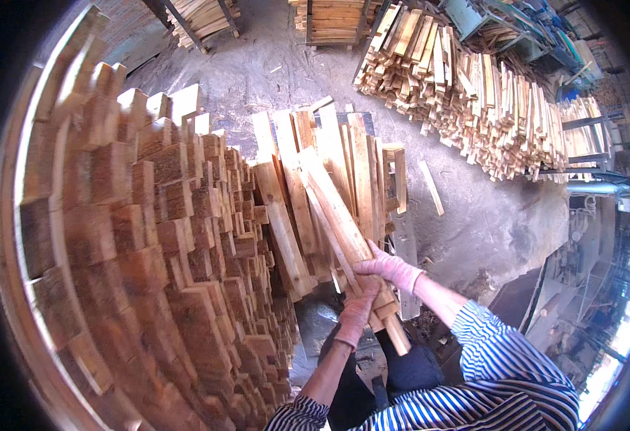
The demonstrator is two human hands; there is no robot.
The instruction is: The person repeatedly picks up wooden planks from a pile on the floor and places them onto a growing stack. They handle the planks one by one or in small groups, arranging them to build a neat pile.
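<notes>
A few wooden planks (340, 226), held together as a bundle, slant from the middle of the view down toward my legs. My right hand (390, 269), in a pinkish glove, lies over the bundle's right side, fingers closed round it. My left hand (359, 310), gloved alike, grips its left side nearer to me. Close to my hands, the near ends of the planks are uneven, and one narrow strip (397, 335) sticks out past the others. Beneath and beyond the bundle, a loose pile of planks (281, 228) lies lengthwise away from me.
A tall stack of boards (121, 237) rises along the left, its ends uneven. Far right, a long heap of cut wood (466, 100) rests by metal posts. More stacked wood (335, 21) stands at the back. A single stick (431, 188) lies on the dusty floor (487, 215).
</notes>
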